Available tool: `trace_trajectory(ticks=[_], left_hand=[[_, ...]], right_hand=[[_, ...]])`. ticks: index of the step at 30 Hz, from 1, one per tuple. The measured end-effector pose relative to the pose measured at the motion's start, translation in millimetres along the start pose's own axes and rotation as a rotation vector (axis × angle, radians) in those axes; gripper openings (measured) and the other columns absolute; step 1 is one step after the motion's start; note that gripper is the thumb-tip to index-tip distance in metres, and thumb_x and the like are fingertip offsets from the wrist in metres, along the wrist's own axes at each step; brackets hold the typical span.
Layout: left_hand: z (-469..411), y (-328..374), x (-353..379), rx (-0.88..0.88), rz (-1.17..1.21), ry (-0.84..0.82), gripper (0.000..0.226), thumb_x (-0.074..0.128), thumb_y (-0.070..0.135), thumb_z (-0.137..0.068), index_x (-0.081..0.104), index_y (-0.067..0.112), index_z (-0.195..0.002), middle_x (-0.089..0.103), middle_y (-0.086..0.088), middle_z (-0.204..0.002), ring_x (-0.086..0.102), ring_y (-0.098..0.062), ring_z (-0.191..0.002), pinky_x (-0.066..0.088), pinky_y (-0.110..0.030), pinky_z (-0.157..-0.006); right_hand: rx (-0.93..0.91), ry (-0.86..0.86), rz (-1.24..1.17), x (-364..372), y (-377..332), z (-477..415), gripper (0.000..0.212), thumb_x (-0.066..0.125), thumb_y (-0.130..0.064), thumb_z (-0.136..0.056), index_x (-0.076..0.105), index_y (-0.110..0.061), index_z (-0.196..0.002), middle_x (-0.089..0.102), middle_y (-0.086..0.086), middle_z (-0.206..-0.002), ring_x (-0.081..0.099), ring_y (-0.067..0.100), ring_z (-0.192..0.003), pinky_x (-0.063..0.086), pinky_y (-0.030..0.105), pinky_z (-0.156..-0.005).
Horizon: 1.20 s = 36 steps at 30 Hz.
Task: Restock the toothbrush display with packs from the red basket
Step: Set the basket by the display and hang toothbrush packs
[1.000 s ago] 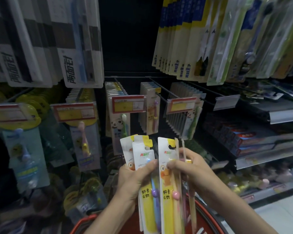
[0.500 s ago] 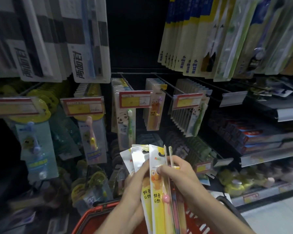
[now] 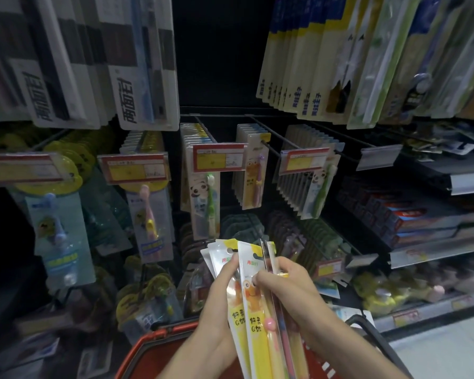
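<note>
A fan of flat yellow-and-white carded toothbrush packs is held over the red plastic basket, the left hand with its grip round the rear ones, the right hand pinching the front few. They are probably light, stiff and slick-faced, so best held by the card edges.

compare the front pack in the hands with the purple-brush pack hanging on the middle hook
The held pack is gripped between left hand and right hand; the hanging pack sits on a hook. The held pack's brush looks pink and yellow; the hanging pack's is purple. Both show a yellow top and an orange cartoon.
</note>
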<state>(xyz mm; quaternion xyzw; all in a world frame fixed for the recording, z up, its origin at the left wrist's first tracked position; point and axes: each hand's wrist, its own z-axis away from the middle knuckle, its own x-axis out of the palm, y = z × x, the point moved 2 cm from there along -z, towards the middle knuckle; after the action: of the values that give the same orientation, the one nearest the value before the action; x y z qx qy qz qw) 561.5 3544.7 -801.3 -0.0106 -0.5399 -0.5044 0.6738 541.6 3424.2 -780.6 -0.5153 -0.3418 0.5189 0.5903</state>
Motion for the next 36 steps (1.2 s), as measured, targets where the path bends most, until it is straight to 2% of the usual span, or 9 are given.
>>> trace_trajectory(ticks=[3, 7, 12, 17, 23, 27, 30, 33, 36], left_hand=[[0.2, 0.3, 1.8, -0.002, -0.003, -0.058, 0.063, 0.061, 0.061, -0.091, 0.076, 0.008, -0.124, 0.070, -0.014, -0.095, 0.067, -0.029, -0.066, 0.053, -0.035, -0.051], [7.6, 2.0, 8.7, 0.013, -0.054, -0.066, 0.052, 0.064, 0.046, -0.092, 0.078, 0.003, -0.116, 0.072, -0.018, -0.087, 0.068, -0.030, -0.057, 0.053, -0.033, -0.044], [7.3, -1.9, 2.9, 0.064, -0.202, -0.063, 0.030, 0.071, 0.025, -0.084, 0.083, 0.004, -0.102, 0.073, -0.025, -0.093, 0.070, -0.034, -0.065, 0.058, -0.037, -0.056], [9.5, -20.7, -13.2, 0.045, -0.196, 0.075, 0.033, 0.058, 0.022, -0.096, 0.077, -0.001, -0.109, 0.071, -0.017, -0.073, 0.068, -0.026, -0.053, 0.057, -0.029, -0.049], [13.0, -37.4, -40.0, -0.032, -0.208, 0.153, 0.054, 0.059, 0.039, -0.099, 0.063, 0.002, -0.137, 0.064, -0.017, -0.093, 0.063, -0.032, -0.075, 0.055, -0.041, -0.068], [22.0, -35.9, -53.9, -0.003, -0.238, 0.130, 0.039, 0.054, 0.045, -0.101, 0.076, 0.013, -0.100, 0.065, -0.011, -0.076, 0.064, -0.027, -0.063, 0.057, -0.036, -0.060], [29.8, -37.1, -64.0, 0.014, -0.248, 0.160, 0.048, 0.051, 0.049, -0.102, 0.078, 0.014, -0.085, 0.068, -0.009, -0.072, 0.066, -0.024, -0.060, 0.057, -0.030, -0.056], [38.3, -42.1, -81.9, -0.012, -0.315, 0.202, 0.044, 0.061, 0.052, -0.097, 0.075, 0.011, -0.099, 0.068, -0.013, -0.081, 0.064, -0.027, -0.066, 0.059, -0.035, -0.059], [42.5, -54.8, -110.9, -0.043, -0.384, 0.295, 0.049, 0.081, 0.043, -0.085, 0.076, 0.007, -0.117, 0.072, -0.026, -0.103, 0.071, -0.037, -0.080, 0.061, -0.054, -0.079]], right_hand=[[-0.005, 0.010, 0.002, 0.3, -0.8, -0.3, 0.018, 0.072, -0.008, -0.084, 0.069, -0.007, -0.103, 0.075, 0.018, -0.081, 0.075, 0.029, -0.068, 0.061, 0.040, -0.057], [-0.016, -0.005, -0.033, -0.9, -0.5, 3.6, 0.018, 0.072, -0.010, -0.089, 0.066, -0.005, -0.105, 0.065, 0.004, -0.069, 0.060, 0.007, -0.044, 0.038, 0.017, -0.034], [-0.025, -0.008, -0.128, -1.8, 9.2, 2.4, 0.025, 0.078, -0.018, -0.088, 0.068, -0.011, -0.110, 0.075, 0.010, -0.083, 0.073, 0.016, -0.061, 0.048, 0.021, -0.043], [0.033, -0.076, -0.162, 6.0, 32.5, 10.0, 0.028, 0.073, -0.008, -0.090, 0.064, -0.005, -0.116, 0.073, 0.004, -0.074, 0.070, 0.011, -0.054, 0.048, 0.020, -0.042], [0.136, -0.190, -0.327, 28.6, 63.7, 11.7, 0.047, 0.071, -0.006, -0.075, 0.055, 0.005, -0.118, 0.068, 0.016, -0.088, 0.073, 0.025, -0.075, 0.058, 0.034, -0.064], [0.214, -0.361, -0.500, 33.7, 61.5, 20.5, 0.024, 0.041, 0.000, -0.085, 0.054, -0.006, -0.104, 0.053, 0.011, -0.076, 0.056, 0.021, -0.056, 0.049, 0.024, -0.047], [0.296, -0.358, -0.486, 44.2, 74.8, 22.2, 0.023, 0.043, -0.002, -0.080, 0.056, -0.008, -0.098, 0.050, 0.009, -0.077, 0.049, 0.022, -0.054, 0.038, 0.023, -0.044], [0.328, -0.305, -0.480, 60.8, 98.2, 27.1, 0.024, 0.050, -0.004, -0.069, 0.056, -0.007, -0.092, 0.048, 0.010, -0.080, 0.044, 0.025, -0.062, 0.024, 0.032, -0.055], [0.369, -0.259, -0.468, 69.0, 125.3, 34.0, 0.047, 0.053, -0.003, -0.064, 0.059, 0.008, -0.110, 0.058, 0.018, -0.093, 0.053, 0.035, -0.077, 0.038, 0.038, -0.066]])
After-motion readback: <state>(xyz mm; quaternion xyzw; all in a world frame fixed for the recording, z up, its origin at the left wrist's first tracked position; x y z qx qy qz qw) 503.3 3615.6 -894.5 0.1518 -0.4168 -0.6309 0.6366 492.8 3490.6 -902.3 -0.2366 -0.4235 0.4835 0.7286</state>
